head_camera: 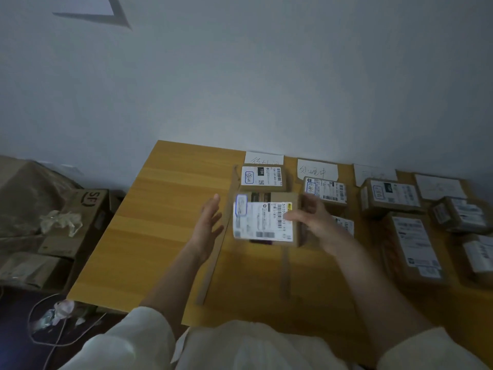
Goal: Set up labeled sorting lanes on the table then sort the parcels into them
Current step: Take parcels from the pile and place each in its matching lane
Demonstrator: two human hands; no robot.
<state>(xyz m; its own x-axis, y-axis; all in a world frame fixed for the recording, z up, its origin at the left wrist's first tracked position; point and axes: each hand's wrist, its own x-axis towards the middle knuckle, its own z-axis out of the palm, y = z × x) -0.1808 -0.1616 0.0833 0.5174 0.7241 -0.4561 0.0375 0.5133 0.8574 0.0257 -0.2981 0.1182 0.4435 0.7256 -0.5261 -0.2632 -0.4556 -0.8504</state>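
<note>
A labelled cardboard parcel (pixel 264 218) is pinched at its right edge by the right hand (pixel 312 218), thumb laid across the shipping label. The left hand (pixel 209 222) is spread open just beside the left edge, holding nothing. The parcel is held over the first lane, in front of a smaller parcel (pixel 262 177) and a handwritten lane card (pixel 264 158). With only one edge gripped, it could tip or land across the cardboard divider strip (pixel 213 259).

I see a yellow wooden table (pixel 165 209) against the wall. Four handwritten paper labels (pixel 317 169) line its far edge, with labelled cardboard parcels (pixel 262 177) below them. Two cardboard strips (pixel 213 263) lie lengthwise as dividers.
</note>
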